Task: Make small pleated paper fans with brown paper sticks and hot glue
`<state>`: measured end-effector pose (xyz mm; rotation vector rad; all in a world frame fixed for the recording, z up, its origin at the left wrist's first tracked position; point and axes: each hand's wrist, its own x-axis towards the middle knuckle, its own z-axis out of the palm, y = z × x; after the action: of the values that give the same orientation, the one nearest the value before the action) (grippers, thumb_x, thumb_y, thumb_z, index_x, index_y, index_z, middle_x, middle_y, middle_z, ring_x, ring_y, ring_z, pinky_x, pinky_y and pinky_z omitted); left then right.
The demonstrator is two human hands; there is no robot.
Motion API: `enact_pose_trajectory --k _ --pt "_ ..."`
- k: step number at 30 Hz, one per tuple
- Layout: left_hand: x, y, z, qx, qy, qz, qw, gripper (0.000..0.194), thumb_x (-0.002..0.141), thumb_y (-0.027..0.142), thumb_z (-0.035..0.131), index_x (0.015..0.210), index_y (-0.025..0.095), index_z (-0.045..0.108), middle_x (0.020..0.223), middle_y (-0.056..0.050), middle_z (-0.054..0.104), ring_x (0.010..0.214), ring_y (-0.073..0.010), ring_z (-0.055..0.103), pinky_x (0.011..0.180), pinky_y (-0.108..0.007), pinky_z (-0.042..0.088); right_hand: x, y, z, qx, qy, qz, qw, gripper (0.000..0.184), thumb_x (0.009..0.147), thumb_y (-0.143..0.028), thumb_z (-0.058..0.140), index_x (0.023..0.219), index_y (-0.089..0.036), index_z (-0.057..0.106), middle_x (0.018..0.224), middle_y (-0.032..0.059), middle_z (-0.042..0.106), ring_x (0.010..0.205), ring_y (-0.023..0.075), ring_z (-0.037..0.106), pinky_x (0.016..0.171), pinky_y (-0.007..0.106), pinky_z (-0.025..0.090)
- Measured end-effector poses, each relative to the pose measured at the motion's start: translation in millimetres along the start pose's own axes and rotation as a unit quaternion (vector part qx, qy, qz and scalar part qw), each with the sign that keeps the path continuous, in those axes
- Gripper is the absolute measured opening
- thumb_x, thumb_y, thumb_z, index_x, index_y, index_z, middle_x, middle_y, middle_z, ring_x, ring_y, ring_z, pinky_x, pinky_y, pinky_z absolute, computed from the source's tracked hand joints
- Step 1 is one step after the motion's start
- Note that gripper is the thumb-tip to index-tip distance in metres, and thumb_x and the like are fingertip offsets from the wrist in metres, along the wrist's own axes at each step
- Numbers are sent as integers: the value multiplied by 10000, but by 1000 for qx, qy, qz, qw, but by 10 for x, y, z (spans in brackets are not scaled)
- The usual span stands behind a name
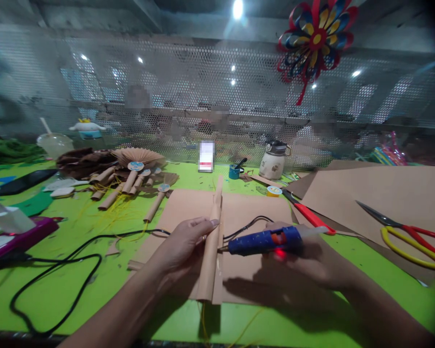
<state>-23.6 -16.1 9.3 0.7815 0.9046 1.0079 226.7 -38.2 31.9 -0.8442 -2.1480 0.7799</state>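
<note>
My left hand (pixel 187 243) is closed around a rolled brown paper tube (pixel 209 270), thumb lying along its top. Along the tube's right side runs a loose paper edge with a shiny streak on it. Yellow string (pixel 203 319) hangs from the tube's near end. In my right hand (pixel 308 258) is a blue hot glue gun (pixel 261 240), with a clear glue stick (pixel 318 230) out of its back and a red light glowing underneath. The gun's nozzle meets the tube's right side near the middle. Brown paper sheets (pixel 261 205) lie below both hands.
Paper fans (pixel 136 162) with tube handles lie at the left. A black cord (pixel 94 237) loops from a purple power strip (pixel 39 232). Scissors (pixel 413 246) rest on brown paper at the right. A thermos (pixel 273 162) and a blue cup (pixel 234 171) stand at the back.
</note>
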Motion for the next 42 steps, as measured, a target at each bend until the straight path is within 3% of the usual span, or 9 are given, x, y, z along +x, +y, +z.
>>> enact_pose_trajectory --k 5,10,14,18,28,42 --pt "2 -3 -3 -19 2 -9 1000 137 721 196 749 681 120 643 619 -34 623 560 -150 597 593 -260 509 -51 55 -1 40 -38 15 998 180 863 -221 624 1028 -187 686 807 49 705 705 179 669 608 246 571" --pt "-31 22 13 -17 23 -4 1000 122 753 162 710 669 110 639 590 -32 612 514 -120 564 517 -208 472 -98 116 -12 71 -77 13 994 159 864 -213 647 1004 -179 714 905 75 710 775 187 677 656 255 580" --pt "-41 40 23 -19 17 -6 1000 87 775 157 679 709 107 654 651 -64 644 571 -152 605 572 -240 513 -60 92 13 73 -47 40 995 170 875 -268 637 992 -166 708 860 75 701 767 194 671 664 269 579" --pt "-26 39 17 -18 11 -8 1000 87 790 151 660 713 110 655 664 -67 647 601 -158 616 600 -241 522 -27 69 34 35 0 14 999 164 868 -244 632 1003 -179 698 896 76 702 781 198 671 680 271 582" --pt "-29 70 11 -44 39 2 998 49 779 116 659 747 94 689 709 -87 684 609 -152 628 637 -243 538 -114 88 21 61 -66 38 995 145 889 -259 614 1003 -188 668 892 66 693 784 193 673 695 264 579" --pt "-33 88 17 -84 50 -4 995 77 807 98 631 830 81 702 735 -96 700 596 -141 627 593 -222 543 -74 114 88 107 -6 42 993 141 892 -256 628 1004 -192 684 945 70 681 851 202 671 743 294 586"
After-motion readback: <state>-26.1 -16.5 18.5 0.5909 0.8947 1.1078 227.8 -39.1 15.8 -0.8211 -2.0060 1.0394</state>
